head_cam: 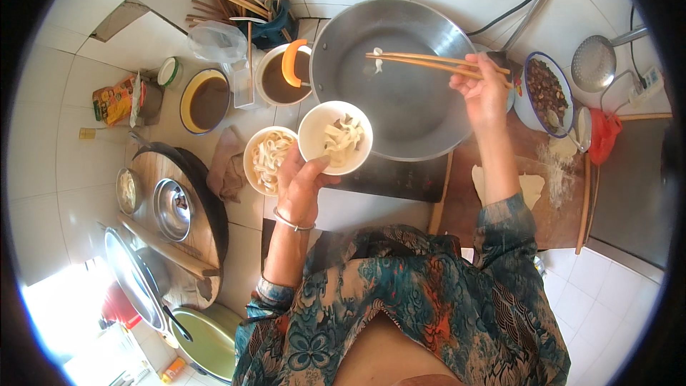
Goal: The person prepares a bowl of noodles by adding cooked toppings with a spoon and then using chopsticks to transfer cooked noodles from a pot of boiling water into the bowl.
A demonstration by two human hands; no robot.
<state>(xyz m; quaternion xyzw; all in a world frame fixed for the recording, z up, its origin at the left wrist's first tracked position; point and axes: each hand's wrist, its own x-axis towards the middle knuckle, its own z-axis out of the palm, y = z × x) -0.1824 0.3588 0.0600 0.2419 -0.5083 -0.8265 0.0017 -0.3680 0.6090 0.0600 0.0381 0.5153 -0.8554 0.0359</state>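
Note:
My left hand (305, 182) grips a white bowl (310, 142) by its near rim, tilted beside the large metal pan. Wide flat noodles (343, 142) lie in the bowl. Partly behind that hand stands another white bowl of noodles (269, 155). In my right hand (485, 86) is a pair of wooden chopsticks (429, 59), reaching over the pan (386, 142). A short pale piece of noodle (378, 60) hangs at their tips. Cloudy liquid seems to fill the pan's bottom, under a light haze.
Left are a bowl of brown broth (209, 102), a broth bowl with an orange-handled ladle (292, 64) and a chopstick holder (273, 32). Right are an enamel basin of minced filling (546, 86), a skimmer (594, 63) and a floured wooden board (557, 214) with dough (528, 187).

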